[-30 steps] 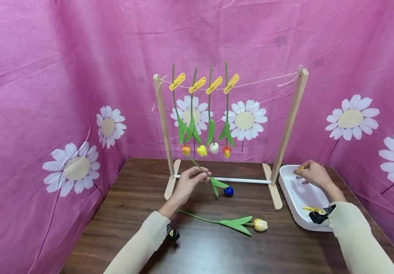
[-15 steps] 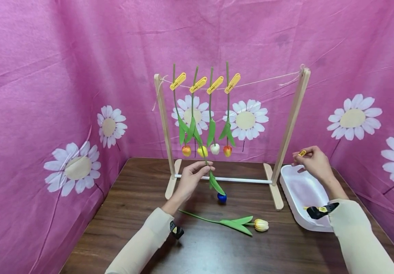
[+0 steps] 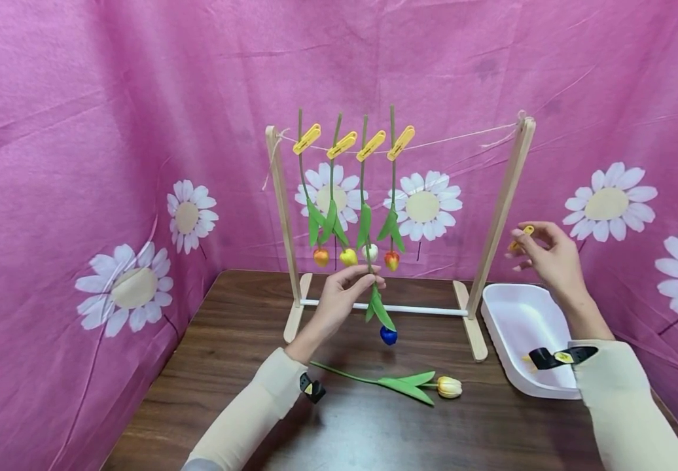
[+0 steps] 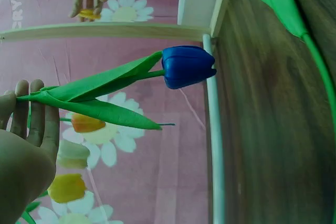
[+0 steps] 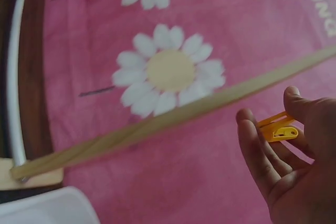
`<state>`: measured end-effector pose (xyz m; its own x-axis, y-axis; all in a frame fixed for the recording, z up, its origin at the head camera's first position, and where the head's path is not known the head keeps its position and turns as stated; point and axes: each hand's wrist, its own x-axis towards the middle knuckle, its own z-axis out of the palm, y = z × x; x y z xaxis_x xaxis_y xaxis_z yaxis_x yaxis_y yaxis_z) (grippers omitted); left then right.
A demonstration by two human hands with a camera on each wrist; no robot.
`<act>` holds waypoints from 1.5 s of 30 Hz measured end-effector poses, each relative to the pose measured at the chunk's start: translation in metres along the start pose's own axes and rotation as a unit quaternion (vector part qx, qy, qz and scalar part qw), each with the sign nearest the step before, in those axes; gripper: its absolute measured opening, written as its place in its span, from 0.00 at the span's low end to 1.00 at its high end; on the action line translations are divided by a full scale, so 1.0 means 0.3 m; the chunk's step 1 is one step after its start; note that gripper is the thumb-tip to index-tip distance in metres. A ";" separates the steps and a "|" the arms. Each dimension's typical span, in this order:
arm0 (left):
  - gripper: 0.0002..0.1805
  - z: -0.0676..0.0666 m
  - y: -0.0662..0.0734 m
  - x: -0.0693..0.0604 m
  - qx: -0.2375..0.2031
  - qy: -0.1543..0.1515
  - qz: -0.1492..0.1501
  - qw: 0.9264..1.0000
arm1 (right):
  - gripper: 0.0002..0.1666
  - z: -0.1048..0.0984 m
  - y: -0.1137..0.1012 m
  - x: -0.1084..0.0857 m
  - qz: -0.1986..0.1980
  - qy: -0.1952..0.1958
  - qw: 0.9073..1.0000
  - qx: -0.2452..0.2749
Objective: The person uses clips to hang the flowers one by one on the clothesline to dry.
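My left hand (image 3: 339,297) pinches the green stem of a blue artificial tulip (image 3: 389,335), whose bloom hangs downward in front of the rack's white bar. In the left wrist view the blue bloom (image 4: 188,67) and its two leaves show plainly. My right hand (image 3: 553,261) holds a yellow clothespin (image 3: 521,239) between thumb and fingers, above the white tray and right of the rack's right post. The right wrist view shows that clothespin (image 5: 278,128) in my fingertips. On a string (image 3: 451,140) several tulips hang bloom-down, each under a yellow clothespin (image 3: 400,143).
A wooden rack (image 3: 504,203) carries the string between its two posts. One pale yellow tulip (image 3: 448,387) lies on the brown table (image 3: 227,386) near the front. At the right stands a white tray (image 3: 495,347), a yellow piece partly hidden behind the wrist camera.
My right hand has lifted the clothespin up out of the tray. My left hand has moved slightly right and up, and the blue tulip has swung from slanting to nearly upright, bloom down.
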<state>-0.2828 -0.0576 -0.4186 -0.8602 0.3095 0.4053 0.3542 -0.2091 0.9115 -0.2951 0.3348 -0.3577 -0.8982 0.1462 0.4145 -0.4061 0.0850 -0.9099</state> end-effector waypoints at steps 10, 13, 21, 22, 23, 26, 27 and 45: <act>0.17 0.063 0.067 0.072 -0.006 -0.008 0.044 0.999 | 0.17 0.105 -0.173 0.010 -0.109 0.043 0.990 0.083; 0.17 0.086 0.087 0.095 0.003 -0.012 0.056 0.998 | 0.16 0.149 -0.214 0.008 -0.135 0.040 0.985 0.097; 0.16 0.162 0.124 0.161 0.027 -0.017 0.070 0.997 | 0.15 0.264 -0.275 0.009 -0.150 -0.017 0.983 0.104; 0.16 0.174 0.131 0.171 0.023 -0.018 0.072 0.997 | 0.15 0.276 -0.282 0.011 -0.149 -0.022 0.983 0.103; 0.16 0.186 0.138 0.182 0.018 -0.019 0.074 0.997 | 0.15 0.288 -0.290 0.015 -0.151 -0.024 0.984 0.096; 0.16 0.219 0.160 0.216 0.010 -0.018 0.083 0.996 | 0.15 0.320 -0.318 0.032 -0.154 -0.028 0.984 0.081; 0.16 0.229 0.167 0.228 0.007 -0.018 0.086 0.996 | 0.15 0.330 -0.328 0.039 -0.155 -0.029 0.984 0.078; 0.15 0.327 0.257 0.393 0.026 0.070 0.055 0.996 | 0.08 0.455 -0.494 0.192 -0.130 -0.029 0.980 0.145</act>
<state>-0.3210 0.0538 -0.2935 -0.8565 0.1547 0.4925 0.4644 -0.1854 0.8660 -0.3095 0.1959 -0.2013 -0.7620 0.1007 0.6397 -0.6466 -0.1731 -0.7430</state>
